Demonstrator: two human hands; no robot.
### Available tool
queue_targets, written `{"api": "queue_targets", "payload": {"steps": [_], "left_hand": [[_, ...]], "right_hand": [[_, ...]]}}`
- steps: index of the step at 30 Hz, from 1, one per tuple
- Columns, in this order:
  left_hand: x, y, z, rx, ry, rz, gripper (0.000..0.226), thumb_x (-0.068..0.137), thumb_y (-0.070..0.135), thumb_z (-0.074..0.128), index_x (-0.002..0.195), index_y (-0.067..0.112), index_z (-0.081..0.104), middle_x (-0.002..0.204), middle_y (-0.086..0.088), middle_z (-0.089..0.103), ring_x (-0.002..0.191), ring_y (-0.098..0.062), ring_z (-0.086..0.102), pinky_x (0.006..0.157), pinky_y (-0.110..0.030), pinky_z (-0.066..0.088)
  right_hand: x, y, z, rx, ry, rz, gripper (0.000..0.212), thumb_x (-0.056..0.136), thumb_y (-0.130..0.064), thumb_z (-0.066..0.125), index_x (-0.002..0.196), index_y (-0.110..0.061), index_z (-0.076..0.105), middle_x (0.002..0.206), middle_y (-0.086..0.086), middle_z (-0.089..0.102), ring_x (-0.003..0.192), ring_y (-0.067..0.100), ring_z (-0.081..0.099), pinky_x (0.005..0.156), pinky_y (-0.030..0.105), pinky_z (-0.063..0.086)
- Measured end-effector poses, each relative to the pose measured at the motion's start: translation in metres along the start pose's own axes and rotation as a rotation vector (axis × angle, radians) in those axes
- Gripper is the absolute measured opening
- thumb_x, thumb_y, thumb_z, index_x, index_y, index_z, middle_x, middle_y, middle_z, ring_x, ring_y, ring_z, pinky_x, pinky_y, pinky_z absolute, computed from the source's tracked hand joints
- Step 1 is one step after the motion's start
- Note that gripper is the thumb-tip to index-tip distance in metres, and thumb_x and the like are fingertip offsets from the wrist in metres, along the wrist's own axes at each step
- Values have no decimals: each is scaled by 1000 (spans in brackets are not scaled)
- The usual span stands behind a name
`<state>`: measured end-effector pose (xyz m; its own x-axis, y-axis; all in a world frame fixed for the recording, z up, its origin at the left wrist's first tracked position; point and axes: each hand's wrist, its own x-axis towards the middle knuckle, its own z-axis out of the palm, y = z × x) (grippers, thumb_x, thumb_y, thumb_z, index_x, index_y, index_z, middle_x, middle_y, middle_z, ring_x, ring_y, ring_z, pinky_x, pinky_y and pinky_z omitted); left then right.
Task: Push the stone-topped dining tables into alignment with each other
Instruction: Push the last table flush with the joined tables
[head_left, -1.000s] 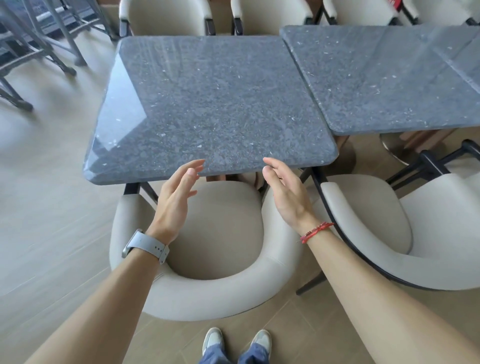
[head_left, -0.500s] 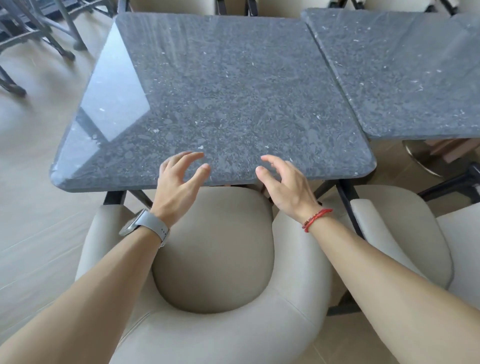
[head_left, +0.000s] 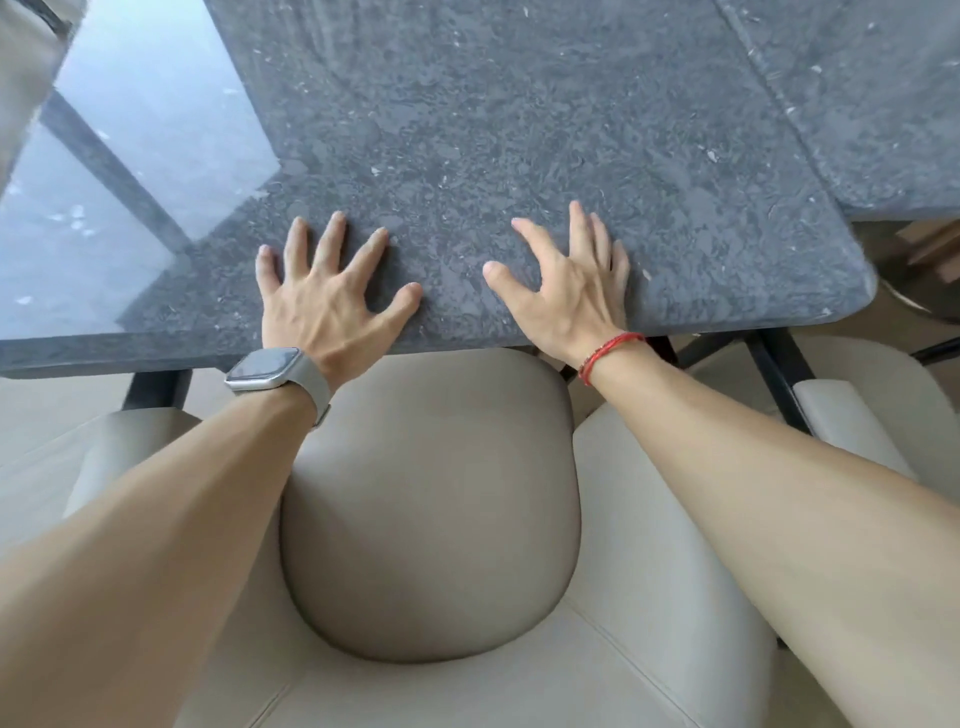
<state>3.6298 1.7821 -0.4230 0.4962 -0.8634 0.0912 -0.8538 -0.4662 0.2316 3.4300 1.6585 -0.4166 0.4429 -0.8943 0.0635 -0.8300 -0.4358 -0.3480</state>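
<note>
Near table (head_left: 519, 130) fills the upper half of the frame; dark grey speckled stone top, polished, with a pale window reflection across its upper left portion. Its front edge runs across mid-frame, from the left border to a rounded corner at centre right. Second table (head_left: 883, 104) occupies the upper right corner of the frame. The two tops meet along a seam running diagonally from the top edge down to the right; the slabs look touching or very nearly so along it. The second table's front edge sits higher in the frame than the near table's, so the fronts are stepped, not flush.

Open room: pale floor shows at the far left below the front edge and at the top left corner. A beige padded chair (head_left: 431, 509) sits directly below the near table's front edge, its seat tucked partly under the slab. A second beige chair (head_left: 852, 410) stands at the right, beside black table legs.

Left hand (head_left: 324, 306) lies palm down on the near table just inside the front edge, fingers spread wide and flat, gripping nothing; grey wristwatch (head_left: 265, 368) at the edge. Right hand (head_left: 571, 291) likewise flat on the stone, fingers splayed, holding nothing; red bracelet (head_left: 613, 349) at the wrist
</note>
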Motion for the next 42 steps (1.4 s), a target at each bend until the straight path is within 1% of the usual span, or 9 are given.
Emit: {"api": "queue_targets", "payload": {"steps": [2, 4, 9, 15, 18, 21, 24, 30, 42], "left_hand": [[1, 1, 5, 51, 16, 17, 73, 88, 78, 30, 150, 41, 41, 165, -2, 31, 153, -34, 19, 122, -61, 12], [0, 3, 6, 52, 45, 15, 72, 88, 77, 31, 149, 40, 43, 164, -3, 34, 152, -34, 22, 122, -60, 14], [-1, 3, 8, 52, 68, 9, 72, 88, 77, 31, 148, 39, 45, 163, -3, 35, 152, -34, 23, 121, -60, 15], [-1, 2, 10, 57, 64, -4, 71, 90, 78, 26, 149, 41, 41, 166, -2, 31, 154, -34, 19, 122, -60, 11], [-1, 2, 11, 67, 60, 8, 71, 92, 77, 22, 151, 41, 39, 167, -3, 29, 155, -35, 17, 122, -61, 11], [0, 2, 12, 66, 66, 9, 72, 91, 78, 21, 151, 42, 39, 167, -3, 30, 155, -35, 18, 122, -62, 11], [0, 2, 13, 63, 95, 8, 71, 89, 78, 22, 147, 42, 43, 163, -1, 36, 153, -34, 23, 121, -62, 15], [-2, 2, 14, 51, 194, 28, 64, 90, 75, 30, 137, 40, 54, 146, 1, 52, 140, -29, 38, 115, -55, 25], [2, 4, 13, 70, 192, 53, 66, 89, 75, 27, 135, 39, 56, 141, -1, 56, 135, -32, 43, 111, -57, 30]], "right_hand": [[0, -4, 11, -130, 54, 11, 77, 83, -81, 32, 150, -44, 40, 165, 20, 22, 153, 36, 15, 122, 56, 8], [-1, -4, 14, -177, 87, 24, 79, 83, -82, 30, 151, -43, 40, 164, 20, 26, 152, 37, 18, 121, 58, 11], [-1, -5, 16, -185, 118, 26, 78, 83, -81, 29, 149, -42, 44, 162, 19, 30, 151, 37, 22, 120, 57, 14], [-1, -6, 19, -184, 160, 28, 71, 87, -76, 30, 146, -42, 48, 161, 18, 34, 149, 35, 26, 119, 56, 16], [-2, -5, 20, -185, 156, 29, 67, 89, -72, 30, 147, -43, 46, 162, 16, 32, 150, 33, 23, 120, 57, 14], [-2, -5, 19, -179, 145, 33, 65, 90, -72, 30, 148, -45, 43, 163, 16, 30, 152, 36, 20, 120, 60, 8], [-2, -4, 19, -175, 137, 43, 67, 90, -74, 31, 149, -47, 41, 164, 16, 28, 151, 42, 18, 120, 62, 5], [0, -4, 25, -160, 192, 29, 64, 87, -74, 33, 144, -48, 47, 161, 15, 35, 149, 42, 22, 119, 61, 9], [1, -4, 25, -160, 225, 23, 64, 85, -74, 31, 139, -48, 53, 155, 15, 43, 144, 41, 30, 118, 61, 14]]}}
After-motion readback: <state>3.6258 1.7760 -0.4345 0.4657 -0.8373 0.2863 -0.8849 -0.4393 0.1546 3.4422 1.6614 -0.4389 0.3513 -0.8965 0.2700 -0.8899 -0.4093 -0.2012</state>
